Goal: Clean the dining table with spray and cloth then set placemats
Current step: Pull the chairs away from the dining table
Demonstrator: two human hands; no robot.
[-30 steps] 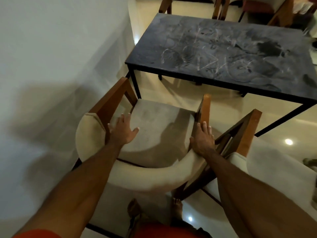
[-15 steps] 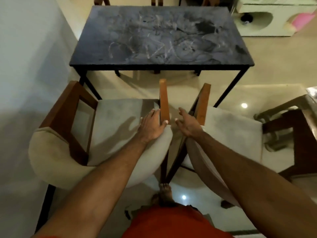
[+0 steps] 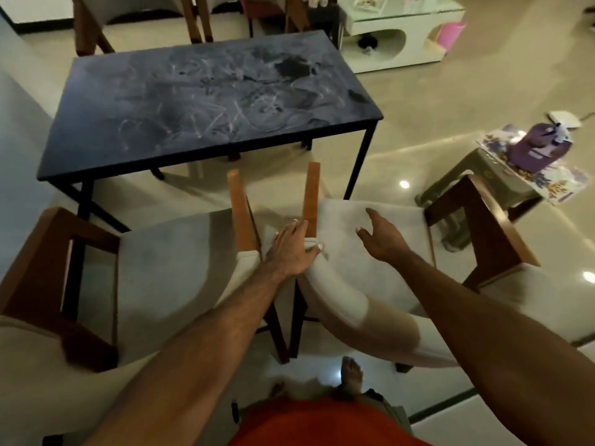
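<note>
the dark desk is smeared and bare, so cleaning and placemats remain. the right chair sits off its near edge; the left hand grips its backrest, the right hand hovers spread, holding nothing.

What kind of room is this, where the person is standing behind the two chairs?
Most likely a home's dining and living area: a dark table with smeared marks, cushioned wooden chairs drawn back from it, a white low table farther back, on a glossy tiled floor.
</note>
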